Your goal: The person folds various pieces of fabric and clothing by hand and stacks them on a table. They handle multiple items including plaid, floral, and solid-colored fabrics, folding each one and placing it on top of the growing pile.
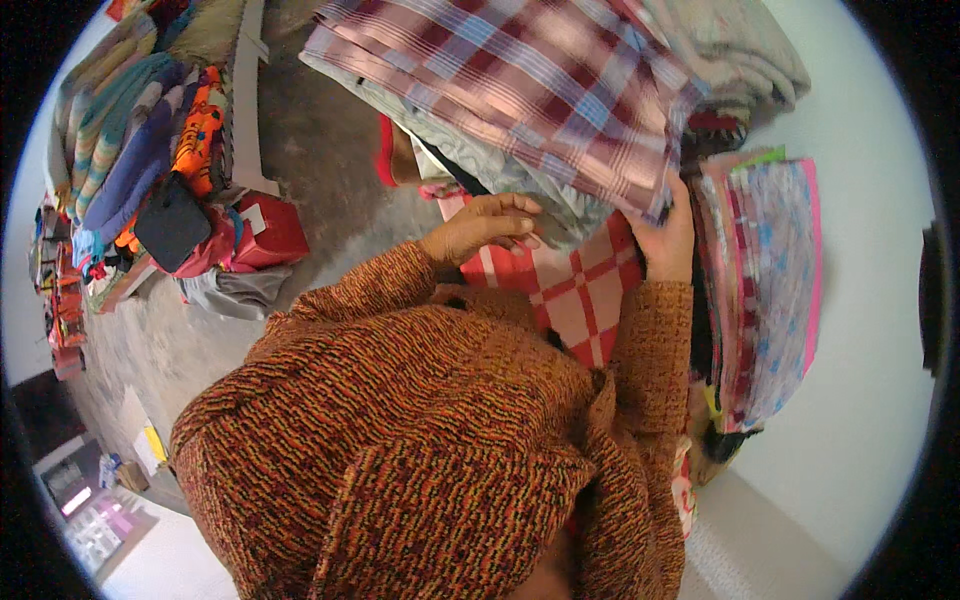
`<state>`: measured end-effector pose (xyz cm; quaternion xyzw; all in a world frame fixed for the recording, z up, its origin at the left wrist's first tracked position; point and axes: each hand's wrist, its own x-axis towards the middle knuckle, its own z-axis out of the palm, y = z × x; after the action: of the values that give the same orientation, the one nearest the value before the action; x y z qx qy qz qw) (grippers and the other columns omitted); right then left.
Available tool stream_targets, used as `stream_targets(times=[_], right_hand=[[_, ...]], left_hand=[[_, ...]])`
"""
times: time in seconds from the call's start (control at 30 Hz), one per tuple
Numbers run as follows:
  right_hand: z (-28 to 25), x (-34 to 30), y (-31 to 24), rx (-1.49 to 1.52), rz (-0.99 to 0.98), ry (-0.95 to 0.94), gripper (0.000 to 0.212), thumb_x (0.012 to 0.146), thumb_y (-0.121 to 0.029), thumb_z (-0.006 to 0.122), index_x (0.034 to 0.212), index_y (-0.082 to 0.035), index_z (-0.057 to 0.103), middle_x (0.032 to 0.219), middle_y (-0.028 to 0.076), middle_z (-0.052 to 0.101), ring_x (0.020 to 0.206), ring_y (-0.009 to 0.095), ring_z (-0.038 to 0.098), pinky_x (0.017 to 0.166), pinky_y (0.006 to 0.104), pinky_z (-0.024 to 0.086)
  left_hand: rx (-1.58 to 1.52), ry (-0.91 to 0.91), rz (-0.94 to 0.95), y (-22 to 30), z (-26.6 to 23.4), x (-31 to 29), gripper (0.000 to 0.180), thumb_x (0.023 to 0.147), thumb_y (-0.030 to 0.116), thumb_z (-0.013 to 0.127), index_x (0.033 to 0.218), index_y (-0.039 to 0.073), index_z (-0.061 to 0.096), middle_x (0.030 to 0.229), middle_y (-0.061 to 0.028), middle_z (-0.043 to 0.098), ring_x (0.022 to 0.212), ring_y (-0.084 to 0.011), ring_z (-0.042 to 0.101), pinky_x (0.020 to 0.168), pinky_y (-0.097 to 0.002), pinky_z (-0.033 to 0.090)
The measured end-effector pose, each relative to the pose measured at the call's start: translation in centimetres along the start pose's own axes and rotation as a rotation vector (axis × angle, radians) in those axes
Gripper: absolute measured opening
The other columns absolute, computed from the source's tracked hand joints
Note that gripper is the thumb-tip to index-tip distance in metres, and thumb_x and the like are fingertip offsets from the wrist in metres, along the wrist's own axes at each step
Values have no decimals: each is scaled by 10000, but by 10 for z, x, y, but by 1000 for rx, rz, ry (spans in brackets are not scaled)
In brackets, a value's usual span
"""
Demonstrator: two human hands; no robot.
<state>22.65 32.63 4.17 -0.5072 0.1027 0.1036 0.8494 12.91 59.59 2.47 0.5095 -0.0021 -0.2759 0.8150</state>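
Observation:
A folded plaid cloth (520,75) in maroon, pink and blue lies on top of a grey-green folded cloth (560,200) ahead of me. My right hand (664,240) grips the plaid cloth's near right corner, its thumb at the edge and part of the fingers hidden by the fabric. Just left of the grey-green cloth's near end is my left hand (485,230), fingers loosely bent and apart, with nothing visible in them. Below both hands spreads a red and pink checked cloth (575,290), partly covered by my brown knitted sleeves and garment.
A stack of folded fabrics (765,290) stands against the pale wall on the right. A beige blanket (745,50) sits at the far right. To the left, piled blankets (125,140), a black cushion-like item (175,225) and a red box-like item (272,232) border the grey floor (330,170).

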Motion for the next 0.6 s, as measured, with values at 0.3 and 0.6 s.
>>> stream_targets(times=[0.3,0.6], right_hand=[[27,-7,-25,231,99,6,362,810,-166,646,1118,-15,534,1034,101,612,892,225,620,745,339,527],[20,-36,-13,17,85,8,338,788,-118,625,1090,2,532,1049,144,606,913,254,616,750,376,537]], left_hand=[[-465,64,339,35,-38,21,418,886,323,561,1177,30,496,1201,-127,536,1131,-281,509,972,-461,398],[-651,555,616,115,-105,18,530,855,282,606,1289,48,413,1295,-119,471,1163,-281,468,1000,-448,377]])
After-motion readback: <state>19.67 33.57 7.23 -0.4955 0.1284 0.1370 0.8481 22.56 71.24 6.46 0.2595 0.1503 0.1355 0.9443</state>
